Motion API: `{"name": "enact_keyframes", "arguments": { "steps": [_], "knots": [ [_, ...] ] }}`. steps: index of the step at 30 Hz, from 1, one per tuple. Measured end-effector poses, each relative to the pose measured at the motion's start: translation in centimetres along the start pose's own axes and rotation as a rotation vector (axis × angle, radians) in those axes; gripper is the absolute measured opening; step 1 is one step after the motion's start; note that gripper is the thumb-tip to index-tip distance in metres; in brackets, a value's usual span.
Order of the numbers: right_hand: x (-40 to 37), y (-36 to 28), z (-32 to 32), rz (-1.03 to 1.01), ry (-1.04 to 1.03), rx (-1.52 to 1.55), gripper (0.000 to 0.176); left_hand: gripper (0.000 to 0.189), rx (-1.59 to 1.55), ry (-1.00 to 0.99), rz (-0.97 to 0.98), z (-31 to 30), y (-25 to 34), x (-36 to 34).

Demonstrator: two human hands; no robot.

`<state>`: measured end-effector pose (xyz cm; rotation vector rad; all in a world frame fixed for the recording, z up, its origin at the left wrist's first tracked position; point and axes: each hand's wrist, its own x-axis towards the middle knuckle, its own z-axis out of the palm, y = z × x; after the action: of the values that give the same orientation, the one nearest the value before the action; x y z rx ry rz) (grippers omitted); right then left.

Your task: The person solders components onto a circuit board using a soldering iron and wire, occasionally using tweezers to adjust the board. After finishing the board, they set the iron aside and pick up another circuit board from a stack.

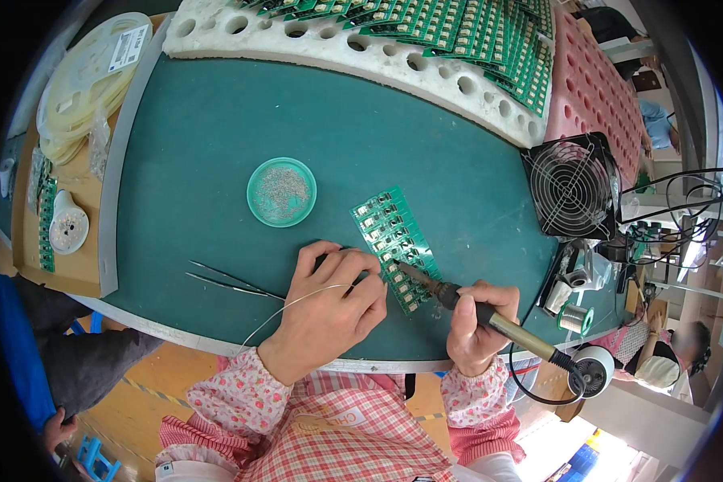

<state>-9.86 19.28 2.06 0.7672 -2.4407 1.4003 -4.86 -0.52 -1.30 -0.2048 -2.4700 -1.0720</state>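
Green circuit-board strip point(392, 241) lies near the front edge of the teal-matted bench point(209, 136). The left hand point(329, 309), fingers curled, pinches thin silver solder wire point(289, 305) beside it. The right hand point(474, 323) grips a black-handled soldering iron point(442, 291), its tip on the board.

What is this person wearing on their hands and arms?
The left hand and right hand are bare, no gloves. The left sleeve cover and right sleeve cover are white with a small pink print, gathered at the wrist. A red-and-white checked apron shows below.
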Motion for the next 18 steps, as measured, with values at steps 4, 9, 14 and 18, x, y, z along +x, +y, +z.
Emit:
{"name": "enact_keyframes", "arguments": {
  "steps": [4, 9, 14, 18],
  "knots": [
    [0.14, 0.27, 0.18, -0.012, -0.004, 0.021, 0.018, 0.015, 0.006, 0.002, 0.007, -0.03, 0.01, 0.07],
    [-0.02, 0.20, 0.42, -0.031, -0.019, 0.015, 0.022, 0.015, 0.012, -0.003, 0.006, -0.03, 0.08, 0.15],
    [-0.07, 0.27, 0.46, -0.014, -0.028, 0.019, 0.022, 0.020, 0.006, -0.003, -0.008, 0.06, 0.11, 0.14],
    [0.24, 0.50, 0.31, -0.072, -0.004, -0.002, 0.017, 0.021, 0.007, -0.008, -0.003, 0.02, 0.09, 0.19]
  ]
}}
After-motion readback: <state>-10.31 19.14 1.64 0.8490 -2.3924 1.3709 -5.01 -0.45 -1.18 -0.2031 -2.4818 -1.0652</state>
